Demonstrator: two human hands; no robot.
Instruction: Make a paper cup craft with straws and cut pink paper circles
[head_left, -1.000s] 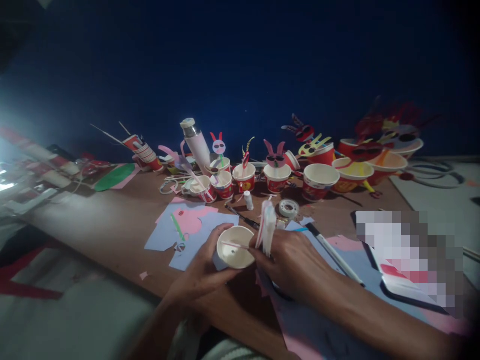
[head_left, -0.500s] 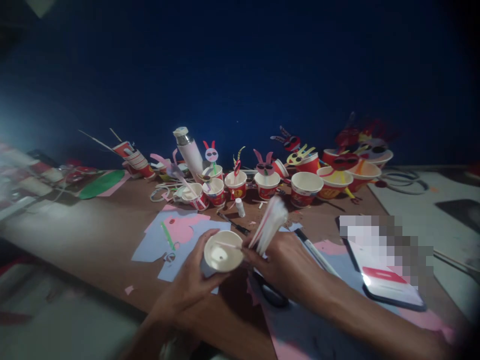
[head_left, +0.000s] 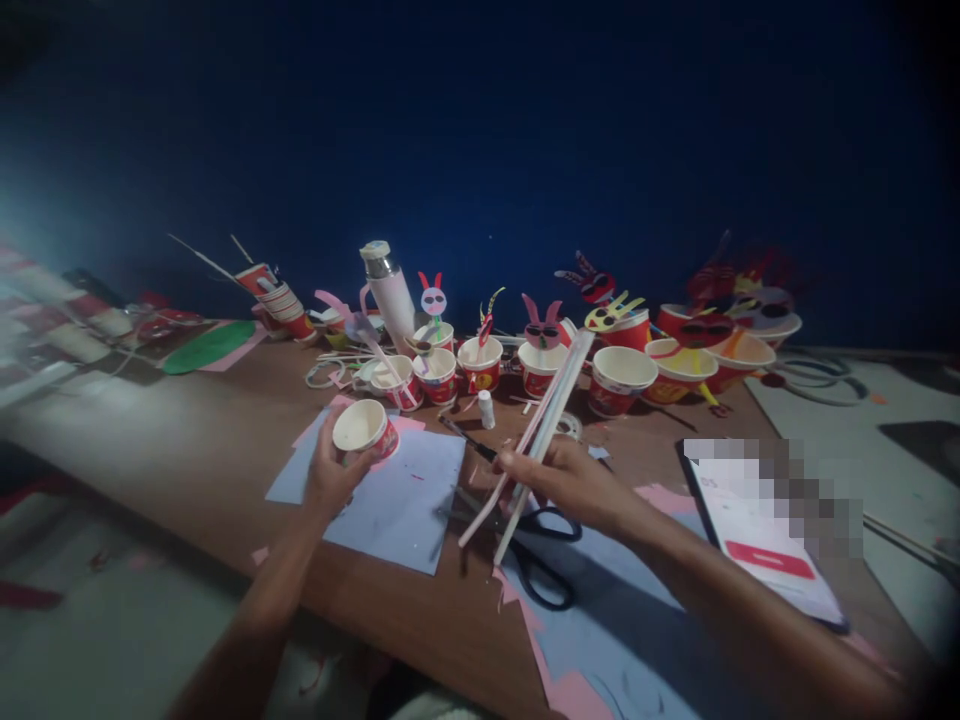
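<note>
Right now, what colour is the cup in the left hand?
The cup is mostly red outside, whitish inside (head view).

"Where's the paper cup (head_left: 364,428)?"

"At eight o'clock from the middle of the view, held, its mouth upward and tipped a little. Pale cream inside; the red printed wall shows on its four o'clock side."

"And the straw-like sticks (head_left: 550,418)?"

"Nearer five o'clock, held as a slanting bundle: upper ends toward one, lower ends toward seven. Whitish, some pinkish, bunched above and spread below."

"The cup, seen from them?"

"At nine o'clock, well apart."
</note>
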